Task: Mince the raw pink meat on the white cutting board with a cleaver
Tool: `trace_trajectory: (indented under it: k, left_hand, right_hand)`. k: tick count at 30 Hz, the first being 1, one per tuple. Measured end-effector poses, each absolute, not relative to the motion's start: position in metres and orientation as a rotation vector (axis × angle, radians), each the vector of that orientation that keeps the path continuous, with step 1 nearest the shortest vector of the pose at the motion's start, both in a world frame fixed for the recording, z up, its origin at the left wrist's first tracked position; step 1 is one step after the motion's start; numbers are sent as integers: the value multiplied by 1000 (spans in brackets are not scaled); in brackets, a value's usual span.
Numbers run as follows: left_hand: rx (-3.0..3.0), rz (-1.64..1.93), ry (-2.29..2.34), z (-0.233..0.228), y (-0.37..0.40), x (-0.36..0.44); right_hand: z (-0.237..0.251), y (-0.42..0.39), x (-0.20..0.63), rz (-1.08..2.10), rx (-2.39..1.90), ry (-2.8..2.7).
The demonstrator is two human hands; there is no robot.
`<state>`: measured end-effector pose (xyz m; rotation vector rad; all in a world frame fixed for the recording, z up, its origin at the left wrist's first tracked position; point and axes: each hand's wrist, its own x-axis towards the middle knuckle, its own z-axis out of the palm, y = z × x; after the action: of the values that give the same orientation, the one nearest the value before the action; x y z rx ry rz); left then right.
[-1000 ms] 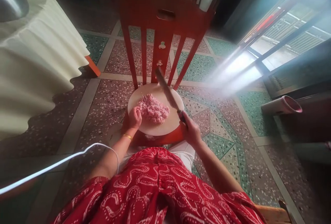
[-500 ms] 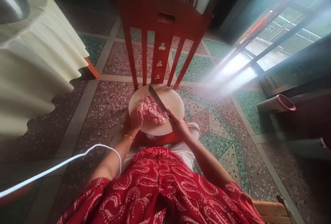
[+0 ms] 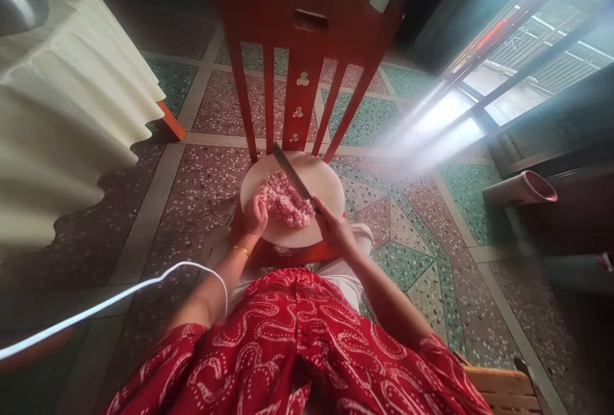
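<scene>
A heap of pink minced meat point(image 3: 286, 205) lies on a round, pale cutting board point(image 3: 329, 178), which rests on the seat of a red wooden chair. My right hand point(image 3: 334, 231) grips the handle of a kitchen knife point(image 3: 293, 175). The blade slants up and left over the meat's right side, its tip near the board's far edge. At the board's left edge, beside the meat, is my left hand point(image 3: 256, 215) with its fingers curled in. Whether those fingers hold anything is hidden.
The chair's slatted back point(image 3: 297, 38) rises behind the board. A cream tablecloth point(image 3: 96, 101) drapes a table at left. A white cable point(image 3: 119, 297) runs past my left arm. On the right, a bin point(image 3: 518, 190) stands near a bright doorway; a wooden seat point(image 3: 501, 383) shows at lower right.
The knife has lifted slightly off the meat, its tip now higher. My left fingers look more tightly curled, still at the board's left edge. The whole view has shifted a little.
</scene>
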<state>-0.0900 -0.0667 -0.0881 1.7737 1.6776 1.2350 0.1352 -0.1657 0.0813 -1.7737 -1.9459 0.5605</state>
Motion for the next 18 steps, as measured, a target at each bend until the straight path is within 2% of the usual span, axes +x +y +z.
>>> trace_trajectory:
  k: [3,5,8,10,12,15,18]
  left_hand:
    - [1786,1237,1723,-88,-67,-89]
    - [1787,1229,1717,-89,-67,-89]
    - [1789,1248,1710,-89,-68,-89]
    - [1792,1255,1706,-89,-68,-89]
    - [1797,1260,1705,-88,-68,-89]
    - [1810,1270,1702,-87,-68,-89]
    - [1815,1268,1690,-88,-68,-88]
  right_hand:
    - [96,-162,138,366,-1542,-1821]
    - [81,-159,137,349,-1539,-1796]
    - [47,-156,139,558,-1800,-1927]
    - [42,-155,142,683,-1982,-1996]
    - [59,-156,146,643,-2001,-1990]
    - [96,-157,147,432,-1745,-1924]
    - [96,-156,144,311,-1562,-1809]
